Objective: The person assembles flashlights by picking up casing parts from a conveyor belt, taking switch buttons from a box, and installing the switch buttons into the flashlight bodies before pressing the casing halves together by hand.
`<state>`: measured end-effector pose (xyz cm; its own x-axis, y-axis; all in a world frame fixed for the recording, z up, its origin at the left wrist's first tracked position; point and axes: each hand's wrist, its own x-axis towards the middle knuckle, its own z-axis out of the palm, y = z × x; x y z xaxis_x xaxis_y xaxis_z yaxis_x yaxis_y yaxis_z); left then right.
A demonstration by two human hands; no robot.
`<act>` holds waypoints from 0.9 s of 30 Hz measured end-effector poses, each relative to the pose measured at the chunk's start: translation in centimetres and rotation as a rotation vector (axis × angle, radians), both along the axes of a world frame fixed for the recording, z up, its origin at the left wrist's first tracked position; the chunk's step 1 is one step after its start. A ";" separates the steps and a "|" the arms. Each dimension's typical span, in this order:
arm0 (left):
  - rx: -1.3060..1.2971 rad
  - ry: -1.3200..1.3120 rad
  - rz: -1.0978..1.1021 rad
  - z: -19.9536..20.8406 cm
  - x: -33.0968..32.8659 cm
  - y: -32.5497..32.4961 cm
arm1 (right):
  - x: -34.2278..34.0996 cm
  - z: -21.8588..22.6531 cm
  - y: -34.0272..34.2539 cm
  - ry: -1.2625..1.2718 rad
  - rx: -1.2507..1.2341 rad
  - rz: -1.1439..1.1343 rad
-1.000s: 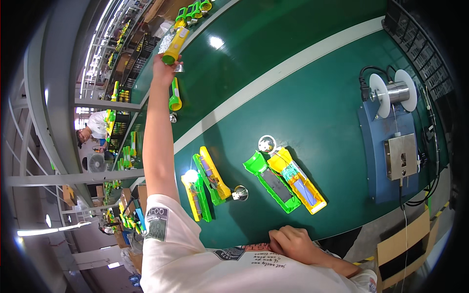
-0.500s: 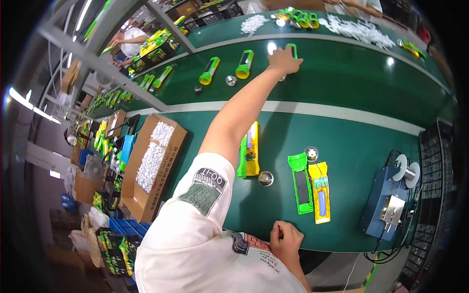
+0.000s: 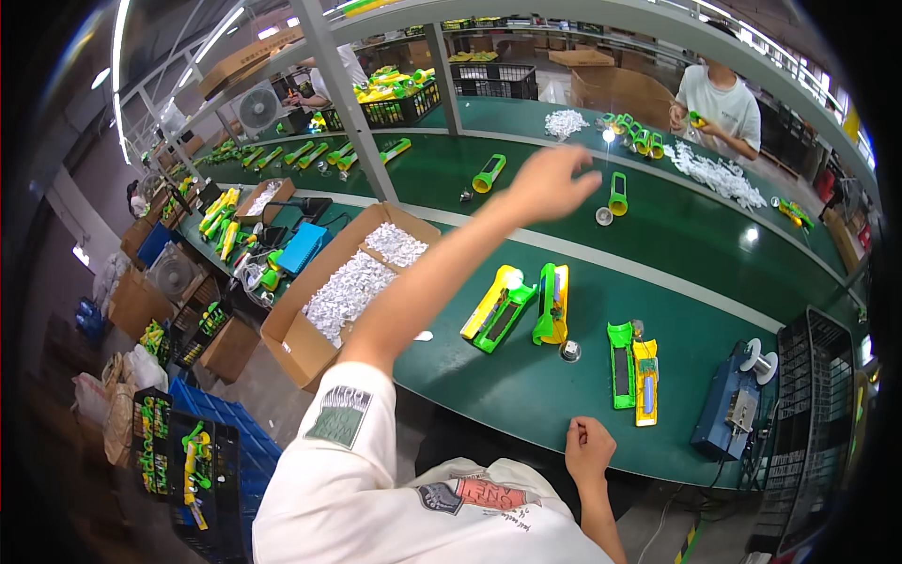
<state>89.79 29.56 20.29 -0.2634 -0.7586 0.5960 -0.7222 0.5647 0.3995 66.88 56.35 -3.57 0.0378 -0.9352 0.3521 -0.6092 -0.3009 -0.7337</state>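
My left hand (image 3: 556,184) is raised over the green belt, fingers apart, with nothing visible in it. Just right of it lies a green-and-yellow flashlight (image 3: 617,194), a round silver lamp head (image 3: 604,216) at its near end. My right hand (image 3: 589,447) rests curled at the bench's near edge, its fingers closed. Beyond that hand lies an opened flashlight, its green half-shell (image 3: 621,367) beside a yellow half-shell (image 3: 645,383) with a blue-purple battery. Farther left sit two more opened flashlights (image 3: 499,308) (image 3: 552,304), with a loose lamp head (image 3: 570,351) near the second.
A cardboard box (image 3: 282,343) of small white parts stands at the left. At the right are a blue machine with a wire spool (image 3: 731,399) and black crates (image 3: 799,404). More flashlights (image 3: 489,174) lie along the belt. A person (image 3: 719,108) works across it.
The view has tilted up and shifted. My left hand has come away from the flashlight on the belt, which now lies uncovered. My right hand stays curled at the bench edge.
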 end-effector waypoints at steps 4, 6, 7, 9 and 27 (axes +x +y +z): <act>-0.088 0.202 -0.014 -9.7 -1.1 13.0 | 0.4 0.5 0.7 -0.034 0.034 0.008; -0.087 0.166 0.076 -14.5 -1.6 18.8 | 0.1 1.4 1.0 -0.038 0.030 -0.022; -0.048 0.207 0.089 -16.6 -1.8 21.0 | 0.0 1.8 1.2 -0.058 0.041 -0.052; 0.031 0.263 0.095 -20.2 -2.7 24.8 | -1.2 2.7 1.0 -0.055 -0.044 -0.107; 0.005 0.080 0.080 -24.9 -3.9 26.3 | -9.6 5.1 -10.5 0.369 0.235 -0.469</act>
